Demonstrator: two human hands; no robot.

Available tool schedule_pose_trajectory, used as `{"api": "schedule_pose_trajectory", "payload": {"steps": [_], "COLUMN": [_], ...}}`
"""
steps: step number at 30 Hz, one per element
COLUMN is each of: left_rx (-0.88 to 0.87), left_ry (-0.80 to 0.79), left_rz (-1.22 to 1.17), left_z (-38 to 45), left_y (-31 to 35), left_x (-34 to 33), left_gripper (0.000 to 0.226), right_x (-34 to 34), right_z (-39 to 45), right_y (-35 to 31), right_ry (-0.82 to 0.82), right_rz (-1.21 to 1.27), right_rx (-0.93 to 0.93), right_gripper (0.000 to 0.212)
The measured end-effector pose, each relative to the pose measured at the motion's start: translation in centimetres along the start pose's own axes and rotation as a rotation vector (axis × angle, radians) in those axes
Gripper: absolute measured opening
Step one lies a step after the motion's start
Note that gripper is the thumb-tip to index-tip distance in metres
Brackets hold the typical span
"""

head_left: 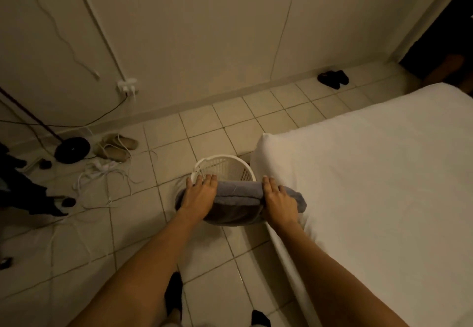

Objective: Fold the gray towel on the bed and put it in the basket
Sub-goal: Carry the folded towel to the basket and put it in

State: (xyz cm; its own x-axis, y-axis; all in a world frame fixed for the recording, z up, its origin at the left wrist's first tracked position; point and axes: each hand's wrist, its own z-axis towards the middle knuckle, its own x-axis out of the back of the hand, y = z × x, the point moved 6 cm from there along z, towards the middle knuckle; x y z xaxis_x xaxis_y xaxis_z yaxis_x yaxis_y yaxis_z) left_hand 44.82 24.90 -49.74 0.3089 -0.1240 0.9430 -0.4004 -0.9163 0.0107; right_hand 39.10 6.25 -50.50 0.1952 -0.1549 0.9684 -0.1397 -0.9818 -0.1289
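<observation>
The gray towel (239, 196) is folded into a thick bundle and held level over the near side of the white slatted basket (225, 166), which stands on the tiled floor at the corner of the bed (371, 173). My left hand (199, 193) grips the towel's left end. My right hand (277, 198) grips its right end, close to the mattress edge. The towel's ends droop past both hands. The basket's near rim and its inside are mostly hidden behind the towel.
White cables (102, 175), a black round lamp base (72, 150) and beige slippers (116, 146) clutter the floor at left. Dark shoes (332, 78) lie by the far wall. A wall socket with plugs (128, 86) is at left. My feet (174, 293) stand below.
</observation>
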Motion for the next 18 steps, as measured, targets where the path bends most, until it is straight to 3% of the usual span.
{"api": "schedule_pose_trajectory", "payload": {"steps": [9, 18], "left_rx": [-0.17, -0.319], "left_ry": [0.008, -0.021], "left_rz": [-0.006, 0.102], "left_z": [6.4, 13.5], "left_y": [-6.5, -7.7], "left_x": [1.9, 2.9], "left_gripper": [0.054, 0.067], "right_x": [0.1, 0.1], "right_z": [5.4, 9.6], "right_y": [-4.9, -5.1], "right_ry": [-0.001, -0.002], "right_rz": [0.028, 0.1], "right_rx": [-0.172, -0.333], "right_gripper": [0.073, 0.079]}}
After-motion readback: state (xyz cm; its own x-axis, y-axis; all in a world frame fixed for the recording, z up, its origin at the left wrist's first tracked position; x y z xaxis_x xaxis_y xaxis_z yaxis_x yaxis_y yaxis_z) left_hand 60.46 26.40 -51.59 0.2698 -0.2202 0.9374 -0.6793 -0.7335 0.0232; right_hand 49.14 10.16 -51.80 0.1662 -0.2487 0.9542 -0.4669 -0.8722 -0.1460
